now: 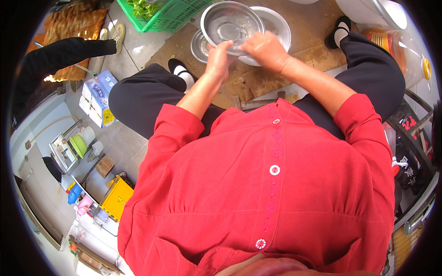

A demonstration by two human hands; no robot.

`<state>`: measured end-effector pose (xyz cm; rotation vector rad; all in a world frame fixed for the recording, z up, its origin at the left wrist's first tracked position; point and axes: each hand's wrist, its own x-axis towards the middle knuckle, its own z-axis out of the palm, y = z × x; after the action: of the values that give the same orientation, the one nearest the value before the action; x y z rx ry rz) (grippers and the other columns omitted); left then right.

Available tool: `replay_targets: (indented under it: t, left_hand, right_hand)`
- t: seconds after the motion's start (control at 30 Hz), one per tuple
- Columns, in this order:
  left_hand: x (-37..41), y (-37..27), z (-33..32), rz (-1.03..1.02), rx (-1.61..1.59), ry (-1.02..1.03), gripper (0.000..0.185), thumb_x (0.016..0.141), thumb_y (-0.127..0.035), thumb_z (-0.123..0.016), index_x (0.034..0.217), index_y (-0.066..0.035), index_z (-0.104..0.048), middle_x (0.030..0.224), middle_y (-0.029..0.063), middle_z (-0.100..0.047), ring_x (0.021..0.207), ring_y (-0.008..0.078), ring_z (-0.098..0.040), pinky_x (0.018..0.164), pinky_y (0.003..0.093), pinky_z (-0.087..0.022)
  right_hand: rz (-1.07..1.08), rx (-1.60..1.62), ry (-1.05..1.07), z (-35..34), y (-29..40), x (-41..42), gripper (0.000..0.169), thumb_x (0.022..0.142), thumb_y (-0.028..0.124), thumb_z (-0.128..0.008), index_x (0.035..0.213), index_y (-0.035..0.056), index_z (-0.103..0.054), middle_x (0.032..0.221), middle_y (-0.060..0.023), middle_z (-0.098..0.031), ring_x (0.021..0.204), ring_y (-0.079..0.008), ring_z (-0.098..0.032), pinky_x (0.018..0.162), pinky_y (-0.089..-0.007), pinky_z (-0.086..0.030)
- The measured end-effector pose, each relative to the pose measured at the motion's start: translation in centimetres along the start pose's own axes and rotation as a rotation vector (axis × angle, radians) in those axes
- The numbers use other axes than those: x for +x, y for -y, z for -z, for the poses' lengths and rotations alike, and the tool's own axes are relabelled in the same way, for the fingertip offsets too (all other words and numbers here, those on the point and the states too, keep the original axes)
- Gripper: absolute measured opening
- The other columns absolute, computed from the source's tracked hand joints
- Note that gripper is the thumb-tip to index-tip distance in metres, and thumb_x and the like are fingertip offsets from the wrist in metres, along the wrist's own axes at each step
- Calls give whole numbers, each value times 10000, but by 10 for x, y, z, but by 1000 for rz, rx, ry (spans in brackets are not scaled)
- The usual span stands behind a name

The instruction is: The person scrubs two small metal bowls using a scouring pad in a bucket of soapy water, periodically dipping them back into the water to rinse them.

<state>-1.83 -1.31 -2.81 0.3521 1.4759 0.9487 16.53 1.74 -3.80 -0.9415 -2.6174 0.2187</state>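
A shiny round metal bowl [226, 14] is tilted towards me, held low between my knees. My left hand [218, 62] grips its near rim, thumb on the inside. At the right of that rim is my right hand [266, 51], fingers curled over the edge; some fingertips are hard to make out. Clear liquid or wet glare shows on the bowl's inner surface. Behind and to the right, partly covered, is a wider metal basin [282, 28]. A smaller metal bowl [197, 49] peeks out at the lower left.
Flattened cardboard [310, 65] covers the floor between my feet. A green plastic crate [172, 17] with leafy vegetables [143, 9] stands far left. Another person's leg [79, 48] is near a printed carton [98, 96]. At right are a large plastic jug [411, 69] and a white basin [374, 12].
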Motion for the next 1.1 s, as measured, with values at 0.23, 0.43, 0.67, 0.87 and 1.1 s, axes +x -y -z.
replay_targets:
  t: [0.23,0.43,0.67,0.87,1.1]
  left_hand:
    - [-8,-3,2,54,164,-68,276,874,-241,-550,1004,-9,-621,1042,139,-650,924,252,-646,809,431,-553]
    - [1,28,-2,-44,49,-23,264,895,-258,-556,1006,-27,-622,988,111,-649,911,230,-644,775,392,-558]
    - [2,1,4,-5,138,-73,269,926,-278,-533,967,-29,-627,959,110,-671,823,205,-648,734,358,-538]
    - [2,34,4,77,82,-42,293,942,-312,-520,967,-50,-649,1012,110,-686,918,205,-669,730,377,-557]
    - [14,7,7,-20,54,-56,382,938,-334,-540,1157,-24,-584,1051,121,-692,918,194,-686,724,373,-562]
  right_hand:
    - [60,-130,-7,-17,-31,-21,275,793,207,-627,1065,217,-666,1030,68,-655,974,-143,-599,729,-371,-439]
    - [-19,46,50,-3,17,3,157,783,169,-620,915,191,-700,804,18,-669,860,-182,-644,663,-364,-462]
    - [47,-119,10,-16,-26,-17,176,797,206,-619,969,203,-659,905,70,-660,930,-143,-605,721,-375,-454]
    - [-32,242,71,-4,26,-3,357,717,116,-683,1072,136,-662,904,-40,-673,883,-258,-640,730,-415,-502]
    - [8,-15,74,-14,-20,-13,266,808,161,-610,1066,173,-672,990,22,-686,947,-175,-628,743,-373,-465]
